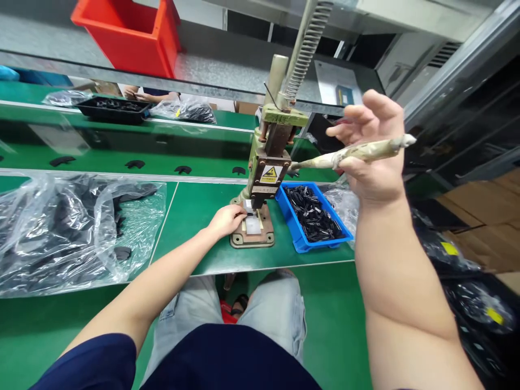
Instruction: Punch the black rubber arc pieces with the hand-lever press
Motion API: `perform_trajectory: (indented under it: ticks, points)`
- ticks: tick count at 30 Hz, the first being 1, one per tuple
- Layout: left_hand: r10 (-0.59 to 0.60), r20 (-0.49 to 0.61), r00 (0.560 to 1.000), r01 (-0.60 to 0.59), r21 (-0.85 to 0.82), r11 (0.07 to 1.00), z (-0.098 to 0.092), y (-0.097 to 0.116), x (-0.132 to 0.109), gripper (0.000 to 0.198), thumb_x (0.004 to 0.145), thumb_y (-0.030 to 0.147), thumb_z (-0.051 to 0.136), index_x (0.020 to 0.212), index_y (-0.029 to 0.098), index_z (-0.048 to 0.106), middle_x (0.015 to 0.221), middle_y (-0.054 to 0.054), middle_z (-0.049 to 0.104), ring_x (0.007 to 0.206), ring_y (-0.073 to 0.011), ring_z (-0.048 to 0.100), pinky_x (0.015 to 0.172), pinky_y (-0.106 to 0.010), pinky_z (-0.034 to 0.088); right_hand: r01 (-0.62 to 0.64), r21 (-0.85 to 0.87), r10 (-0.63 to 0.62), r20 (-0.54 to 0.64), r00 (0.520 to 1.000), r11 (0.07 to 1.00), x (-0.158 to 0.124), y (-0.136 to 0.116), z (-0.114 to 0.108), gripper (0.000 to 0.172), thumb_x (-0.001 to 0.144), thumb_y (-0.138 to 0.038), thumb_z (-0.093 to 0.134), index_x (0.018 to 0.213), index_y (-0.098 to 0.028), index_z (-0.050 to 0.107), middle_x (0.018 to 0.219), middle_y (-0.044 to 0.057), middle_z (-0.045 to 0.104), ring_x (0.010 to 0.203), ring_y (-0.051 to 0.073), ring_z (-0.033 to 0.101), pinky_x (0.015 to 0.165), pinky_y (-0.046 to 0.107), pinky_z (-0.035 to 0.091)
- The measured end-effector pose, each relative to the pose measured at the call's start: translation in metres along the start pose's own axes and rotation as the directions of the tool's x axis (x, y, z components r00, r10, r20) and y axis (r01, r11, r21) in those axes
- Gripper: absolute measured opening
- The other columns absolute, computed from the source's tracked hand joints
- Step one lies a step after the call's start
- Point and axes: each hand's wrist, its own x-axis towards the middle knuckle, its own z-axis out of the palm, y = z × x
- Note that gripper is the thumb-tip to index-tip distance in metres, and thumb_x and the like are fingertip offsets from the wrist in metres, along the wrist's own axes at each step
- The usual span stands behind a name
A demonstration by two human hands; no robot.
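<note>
My hands at the press

My right hand (pixel 371 157) rests on the lever (pixel 353 153), palm against it, fingers spread loose and not closed around it. My left hand (pixel 228 219) pinches together on a small part (pixel 251 215) on the press (pixel 266 173) base, under the ram. The press carries a yellow warning triangle label (pixel 268 174); its writing is too small to read. A blue bin (pixel 312 216) of black parts sits just beside it on the green surface (pixel 195 216).

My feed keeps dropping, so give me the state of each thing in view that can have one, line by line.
Green hand-lever press: upright on the bench, ram down near the base plate.
Wrapped press lever: raised, resting under the right hand, whose fingers are spread.
Left hand: fingertips at the small white part on the press base.
Blue plastic tray: filled with black parts.
Clear plastic bag: open, crumpled.
Red bin: contents hidden.
</note>
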Motion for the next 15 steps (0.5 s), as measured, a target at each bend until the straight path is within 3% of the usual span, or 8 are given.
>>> perform_trajectory:
  ticks: [2,3,5,8,11,15]
  points:
    - [0.077,0.024,0.997,-0.078,0.082,0.994,0.0,0.001,0.003,0.02,0.1,0.024,0.064,0.104,0.021,0.083,0.109,-0.009,0.082,0.11,-0.0267,0.075,0.103,-0.04,0.059,-0.01,0.019,0.008,0.09,0.996,1.0,0.01,-0.006,0.006,0.047,0.075,-0.061,0.09,0.112,-0.036,0.075,0.108,0.0,0.074,0.096,0.026,0.074,0.113,0.06,0.058]
    - [0.106,0.032,0.994,-0.108,0.105,0.989,0.0,0.002,0.004,0.022,0.101,0.023,0.062,0.106,0.021,0.084,0.112,-0.01,0.081,0.113,-0.027,0.075,0.104,-0.04,0.059,-0.021,0.011,0.019,0.11,0.994,1.0,0.011,-0.008,0.01,0.032,0.082,-0.061,0.085,0.093,-0.033,0.074,0.089,-0.001,0.072,0.085,0.024,0.073,0.113,0.059,0.059]
    - [0.149,0.059,0.987,-0.156,0.129,0.979,0.0,0.003,0.007,0.026,0.102,0.022,0.059,0.109,0.021,0.084,0.117,-0.01,0.08,0.117,-0.027,0.073,0.106,-0.041,0.059,-0.019,-0.009,0.02,0.101,0.995,1.0,0.005,-0.012,0.019,0.042,0.091,-0.062,0.075,0.066,-0.03,0.062,0.063,-0.002,0.06,0.069,0.02,0.067,0.113,0.056,0.06]
    - [0.182,0.108,0.977,-0.196,0.138,0.971,-0.001,0.005,0.01,0.029,0.101,0.019,0.057,0.111,0.022,0.084,0.118,-0.011,0.08,0.118,-0.0271,0.073,0.108,-0.042,0.059,0.081,-0.001,-0.081,0.028,0.996,0.997,-0.025,-0.014,0.032,0.05,0.096,-0.052,0.073,0.058,-0.026,0.052,0.055,-0.005,0.051,0.064,0.016,0.064,0.112,0.054,0.059]
    - [0.184,0.11,0.977,-0.198,0.133,0.971,-0.001,0.005,0.011,0.029,0.101,0.019,0.057,0.11,0.022,0.084,0.118,-0.011,0.08,0.117,-0.0269,0.074,0.108,-0.042,0.06,0.152,-0.097,-0.157,-0.044,0.987,0.984,-0.075,-0.01,0.046,0.047,0.096,-0.04,0.07,0.058,-0.024,0.05,0.057,-0.005,0.053,0.071,0.018,0.068,0.118,0.058,0.051]
    - [0.189,0.093,0.978,-0.198,0.094,0.976,0.001,0.005,0.013,0.025,0.102,0.02,0.058,0.105,0.021,0.083,0.117,-0.011,0.08,0.114,-0.0255,0.074,0.106,-0.04,0.06,0.119,-0.323,-0.154,-0.086,0.984,0.939,-0.144,0.003,0.064,0.035,0.093,-0.034,0.07,0.063,-0.024,0.056,0.066,-0.003,0.064,0.092,0.024,0.075,0.121,0.06,0.041]
